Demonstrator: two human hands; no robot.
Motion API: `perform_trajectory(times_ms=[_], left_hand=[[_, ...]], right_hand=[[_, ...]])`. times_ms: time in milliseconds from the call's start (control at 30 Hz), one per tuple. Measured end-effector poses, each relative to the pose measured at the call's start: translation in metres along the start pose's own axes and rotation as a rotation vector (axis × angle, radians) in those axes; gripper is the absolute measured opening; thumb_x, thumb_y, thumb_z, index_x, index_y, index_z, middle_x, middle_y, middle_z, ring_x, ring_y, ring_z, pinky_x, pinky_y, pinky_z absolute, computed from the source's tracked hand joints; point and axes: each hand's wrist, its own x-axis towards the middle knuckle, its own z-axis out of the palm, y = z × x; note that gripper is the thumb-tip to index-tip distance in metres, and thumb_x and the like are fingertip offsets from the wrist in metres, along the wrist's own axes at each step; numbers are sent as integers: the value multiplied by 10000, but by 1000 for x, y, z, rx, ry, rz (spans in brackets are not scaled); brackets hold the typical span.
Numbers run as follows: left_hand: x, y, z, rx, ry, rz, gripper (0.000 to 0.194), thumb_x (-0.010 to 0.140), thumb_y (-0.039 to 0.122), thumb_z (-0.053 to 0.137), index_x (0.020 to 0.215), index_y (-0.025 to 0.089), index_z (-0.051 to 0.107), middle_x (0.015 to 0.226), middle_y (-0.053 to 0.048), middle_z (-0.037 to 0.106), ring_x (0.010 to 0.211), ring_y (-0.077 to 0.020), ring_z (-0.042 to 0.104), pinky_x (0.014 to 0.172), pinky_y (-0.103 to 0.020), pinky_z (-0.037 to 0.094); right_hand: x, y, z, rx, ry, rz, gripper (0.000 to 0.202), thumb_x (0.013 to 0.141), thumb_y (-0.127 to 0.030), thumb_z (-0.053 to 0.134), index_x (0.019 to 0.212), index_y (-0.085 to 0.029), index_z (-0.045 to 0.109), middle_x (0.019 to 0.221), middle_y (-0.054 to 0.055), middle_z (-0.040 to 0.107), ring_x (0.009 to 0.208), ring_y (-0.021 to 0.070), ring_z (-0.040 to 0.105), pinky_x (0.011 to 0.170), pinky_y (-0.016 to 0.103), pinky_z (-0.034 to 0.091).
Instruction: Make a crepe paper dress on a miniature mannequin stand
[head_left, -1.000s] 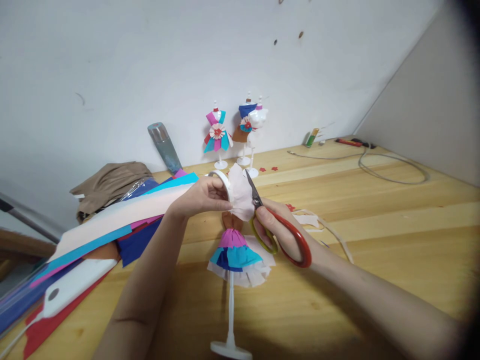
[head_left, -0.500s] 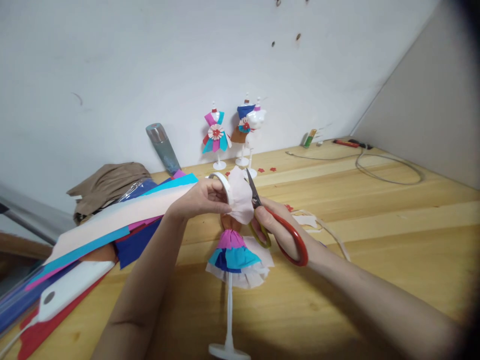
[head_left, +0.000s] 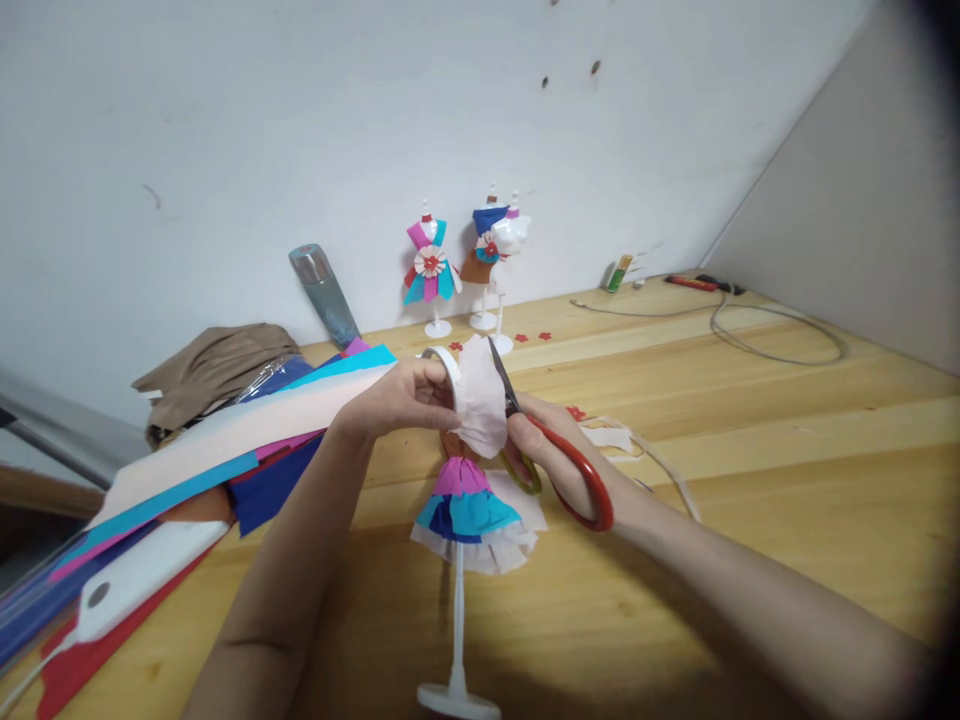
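Observation:
My left hand (head_left: 416,395) is closed on a piece of pale pink paper (head_left: 481,395), with a white ring like a tape roll (head_left: 452,378) around its fingers. In my right hand (head_left: 551,440) is a pair of scissors (head_left: 592,490) with red and olive-yellow handles. Their dark blades point up along the right edge of the paper. Just below the hands stands a small white dress form (head_left: 459,620) on a round base. It wears a paper skirt (head_left: 465,510) in magenta, turquoise, dark blue and pale pink; the paper and my hands hide its upper part.
Several dressed mini forms (head_left: 430,265) stand by the wall, beside a tilted bottle (head_left: 326,295). Coloured paper sheets (head_left: 247,430), a brown cloth (head_left: 225,370) and a white tool (head_left: 150,580) lie left. Paper scraps (head_left: 611,438), a glue stick (head_left: 619,273) and a cable (head_left: 780,358) are right.
The whole view has shifted very slightly. The pale pink paper has moved a little beside the scissor blades, and both hands keep their holds.

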Motion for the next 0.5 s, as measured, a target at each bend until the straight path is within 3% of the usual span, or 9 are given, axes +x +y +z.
perform_trajectory(times_ms=[500], left_hand=[[2,-2,-1,-43,-37,-1,362,613,327,901,845,110,729,825,-73,738,780,-179,691,781,-302,547]], right_hand=[[-1,2,0,24,0,-23,469,943,-645,429,797,-207,508,573,-43,488,488,104,442,493,262,339]])
